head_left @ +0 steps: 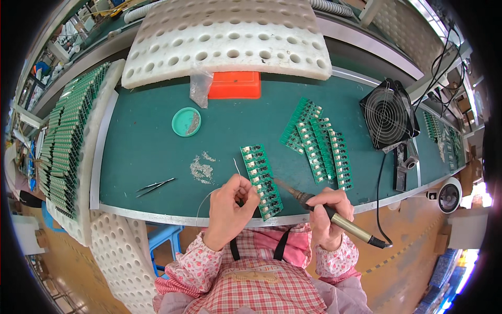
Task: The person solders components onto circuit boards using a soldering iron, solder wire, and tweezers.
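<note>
A green circuit board strip [261, 180] lies on the green mat near the front edge. My left hand [230, 206] pinches a thin solder wire [237, 166] whose end rises just left of the strip. My right hand [328, 209] grips a soldering iron [314, 204] like a pen, with its tip lying on the strip's right edge. The iron's cable [377, 209] trails off to the right.
Several more green board strips [319, 144] lie to the right. Tweezers [155, 186], solder scraps [201, 168], a round green dish [186, 122], an orange box [235, 85], a small fan [387, 115] and white foam trays [225, 36] surround the mat. A foam rack of boards [65, 141] stands on the left.
</note>
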`<state>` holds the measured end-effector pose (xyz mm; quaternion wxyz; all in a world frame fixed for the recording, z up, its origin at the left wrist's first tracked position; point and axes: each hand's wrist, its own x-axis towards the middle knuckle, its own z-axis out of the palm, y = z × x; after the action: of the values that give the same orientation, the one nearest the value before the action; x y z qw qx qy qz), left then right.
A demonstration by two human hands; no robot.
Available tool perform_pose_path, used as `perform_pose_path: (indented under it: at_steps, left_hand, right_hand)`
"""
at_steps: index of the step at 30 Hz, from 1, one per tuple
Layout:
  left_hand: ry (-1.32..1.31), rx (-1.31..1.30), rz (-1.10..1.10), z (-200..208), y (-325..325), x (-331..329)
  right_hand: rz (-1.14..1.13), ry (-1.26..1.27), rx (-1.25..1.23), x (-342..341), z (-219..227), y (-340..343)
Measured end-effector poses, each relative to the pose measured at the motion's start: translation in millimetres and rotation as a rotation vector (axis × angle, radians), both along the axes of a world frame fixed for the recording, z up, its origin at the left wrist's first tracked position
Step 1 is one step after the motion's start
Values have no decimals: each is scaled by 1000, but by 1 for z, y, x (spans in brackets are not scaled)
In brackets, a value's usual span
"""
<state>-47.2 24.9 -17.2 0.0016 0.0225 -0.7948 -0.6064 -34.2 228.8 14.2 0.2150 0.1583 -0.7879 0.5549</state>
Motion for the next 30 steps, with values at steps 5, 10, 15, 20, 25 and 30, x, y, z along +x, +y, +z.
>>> perform_pose_path:
  at_steps: [5, 10, 15, 20, 25, 30]
  left_hand:
    - [17, 6, 2, -2, 0, 2]
    - [10, 12, 5, -2, 0, 2]
    - [19, -8, 6, -2, 0, 2]
    - [26, -12, 8, -1, 1, 2]
    - [27, -14, 7, -3, 1, 2]
    - [29, -27, 9, -3, 1, 2]
  right_hand:
    - [115, 47, 69, -17, 10, -8]
    - [144, 58, 131, -24, 14, -16]
    - [165, 68, 168, -27, 14, -18]
    - [172, 74, 166, -27, 13, -21]
    - [182, 108, 191, -28, 12, -21]
    - [210, 145, 305, -26, 14, -23]
